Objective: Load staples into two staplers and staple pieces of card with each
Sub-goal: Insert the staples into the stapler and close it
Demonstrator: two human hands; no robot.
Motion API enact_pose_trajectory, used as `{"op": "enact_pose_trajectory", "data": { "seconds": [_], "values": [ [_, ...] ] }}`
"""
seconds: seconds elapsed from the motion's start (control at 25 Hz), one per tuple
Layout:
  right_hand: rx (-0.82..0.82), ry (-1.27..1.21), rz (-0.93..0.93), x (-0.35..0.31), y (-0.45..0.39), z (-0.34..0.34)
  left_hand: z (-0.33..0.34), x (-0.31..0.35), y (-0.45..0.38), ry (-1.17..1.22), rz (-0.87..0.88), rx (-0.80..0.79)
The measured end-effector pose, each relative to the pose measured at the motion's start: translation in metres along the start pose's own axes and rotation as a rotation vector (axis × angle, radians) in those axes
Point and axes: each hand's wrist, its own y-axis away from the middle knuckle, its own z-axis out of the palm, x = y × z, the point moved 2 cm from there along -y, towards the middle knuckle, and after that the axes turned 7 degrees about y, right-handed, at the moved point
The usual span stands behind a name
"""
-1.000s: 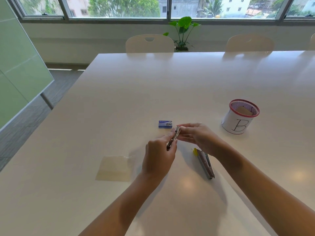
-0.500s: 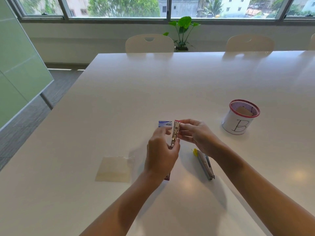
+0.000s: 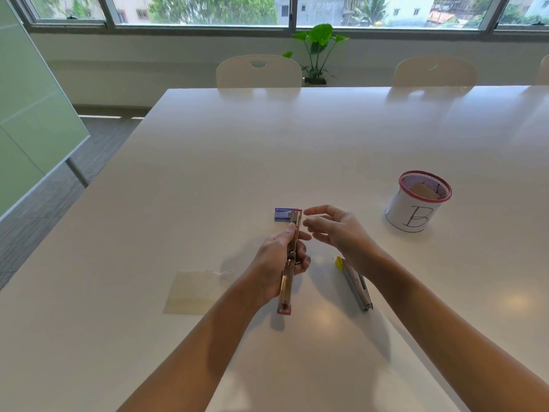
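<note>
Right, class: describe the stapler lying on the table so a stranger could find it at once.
On the white table, look near the right forearm, toward the cup marked B. The grey stapler lies flat there, untouched, with a yellow tip; the other stapler is pink-ended and held.

A long white table (image 3: pixel 208 173) with a glossy top carries everything. Near the middle lies a small blue staple box (image 3: pixel 283 214). Toward the near left a pale card (image 3: pixel 193 292) lies flat, one corner looking torn or creased. Right of centre a grey stapler (image 3: pixel 358 288) with a yellow tip lies flat, angled — yellow end toward the far side. Well apart at the right stands a white cup (image 3: pixel 411 217) with a red mesh rim, marked "B", a bit of card inside.
</note>
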Motion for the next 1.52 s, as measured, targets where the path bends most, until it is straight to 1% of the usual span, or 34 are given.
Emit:
{"op": "enact_pose_trajectory", "data": {
  "seconds": [0.12,0.2,0.28,0.36,0.44,0.52,0.6,0.68,0.8,0.88,0.92,1.04,1.16,1.36,1.52],
  "values": [
    [0.165,0.355,-0.18,0.002,0.004,-0.005,0.002,0.005,-0.003,0.123,-0.011,0.018],
    [0.203,0.462,-0.363,0.0,0.012,-0.005,0.002,0.008,-0.004,0.177,-0.015,0.055],
    [0.131,0.584,-0.595,-0.003,0.02,-0.006,0.002,0.01,-0.004,0.229,-0.021,0.092],
    [-0.023,0.745,-0.772,-0.002,0.03,-0.005,0.004,0.011,-0.003,0.286,-0.023,0.104],
    [-0.175,0.9,-0.871,0.001,0.039,-0.002,0.005,0.011,-0.001,0.323,-0.033,0.115],
    [-0.246,1.007,-0.928,0.004,0.045,0.002,0.005,0.01,0.001,0.297,-0.065,0.118],
    [-0.259,1.032,-0.946,0.006,0.048,0.004,0.005,0.011,0.003,0.246,-0.097,0.104],
    [-0.247,1.005,-0.969,0.006,0.048,0.005,0.006,0.011,0.004,0.214,-0.107,0.093],
    [-0.199,0.854,-1.012,0.004,0.049,0.007,0.007,0.012,0.004,0.168,-0.108,0.092],
    [-0.154,0.734,-1.009,0.002,0.046,0.007,0.007,0.013,0.003,0.128,-0.105,0.113],
    [-0.134,0.693,-0.992,0.001,0.044,0.006,0.008,0.013,0.002,0.144,-0.1,0.113],
    [-0.062,0.632,-0.934,-0.003,0.038,0.003,0.01,0.012,0.001,0.24,-0.066,0.077],
    [0.016,0.553,-0.858,-0.007,0.033,0.003,0.01,0.011,0.001,0.225,-0.048,0.03],
    [0.103,0.382,-0.649,-0.009,0.023,0.003,0.015,0.005,0.001,0.151,-0.024,-0.026],
    [0.112,0.254,-0.366,-0.002,0.015,-0.001,0.018,0.001,0.001,0.093,-0.041,-0.118]
  ]
}}
